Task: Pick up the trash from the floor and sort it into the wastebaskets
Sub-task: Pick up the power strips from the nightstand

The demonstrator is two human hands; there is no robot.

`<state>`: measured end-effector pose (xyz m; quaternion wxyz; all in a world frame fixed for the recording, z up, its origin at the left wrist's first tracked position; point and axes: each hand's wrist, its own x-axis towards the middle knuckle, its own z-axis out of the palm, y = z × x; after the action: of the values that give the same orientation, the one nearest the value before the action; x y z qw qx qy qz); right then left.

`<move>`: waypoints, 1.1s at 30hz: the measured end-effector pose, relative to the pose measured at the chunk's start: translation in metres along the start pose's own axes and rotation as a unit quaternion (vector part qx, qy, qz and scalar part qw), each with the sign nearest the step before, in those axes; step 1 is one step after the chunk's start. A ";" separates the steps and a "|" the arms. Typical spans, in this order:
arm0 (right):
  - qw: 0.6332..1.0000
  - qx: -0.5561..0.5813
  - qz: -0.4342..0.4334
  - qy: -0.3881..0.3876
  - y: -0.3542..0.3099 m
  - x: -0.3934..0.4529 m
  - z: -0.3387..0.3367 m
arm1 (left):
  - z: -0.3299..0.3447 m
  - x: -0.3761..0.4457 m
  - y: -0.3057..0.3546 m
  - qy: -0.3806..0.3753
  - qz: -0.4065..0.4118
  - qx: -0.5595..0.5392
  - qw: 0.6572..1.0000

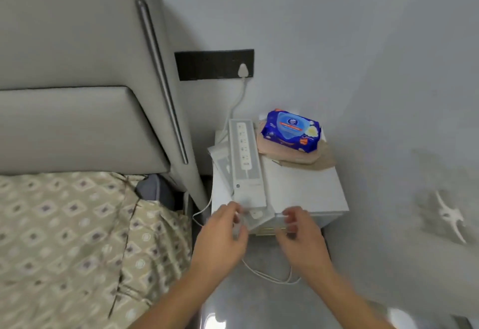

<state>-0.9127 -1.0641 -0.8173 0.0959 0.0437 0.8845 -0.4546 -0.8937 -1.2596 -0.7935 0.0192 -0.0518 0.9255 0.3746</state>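
My left hand (220, 235) hovers at the front edge of a white nightstand (305, 191), its fingers closed around a small pale, blurred piece (239, 225) that I cannot identify. My right hand (303, 238) is beside it, about a hand's width to the right, with curled fingers. Motion blur hides whether it holds anything. No wastebasket is in view.
On the nightstand lie a long white power-strip box (246, 157), flat pale packets (220, 162), and a blue wet-wipe pack (291, 129) on beige cloth (311, 157). A white cable (269, 275) loops on the glossy grey floor (259, 308). The bed (77, 238) is left, the wall right.
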 end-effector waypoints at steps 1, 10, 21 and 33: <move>1.000 0.003 0.022 -0.009 -0.012 0.021 0.011 | -0.007 0.014 -0.013 0.010 -0.024 -0.007 1.000; 0.981 -0.186 0.047 -0.024 -0.059 0.143 0.113 | 0.019 0.105 -0.092 -0.172 -0.159 0.016 0.972; 0.972 -0.222 0.069 0.021 -0.004 0.108 0.071 | 0.051 0.159 -0.110 -0.101 -0.223 -0.052 0.968; 0.968 -0.191 0.117 0.112 0.065 -0.060 0.017 | 0.106 0.174 -0.064 -0.087 -0.298 0.068 0.948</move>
<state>-0.8413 -1.0395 -0.8662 0.0556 0.1785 0.9486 -0.2554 -1.0599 -1.2457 -0.9267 0.2143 -0.2911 0.8858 0.2910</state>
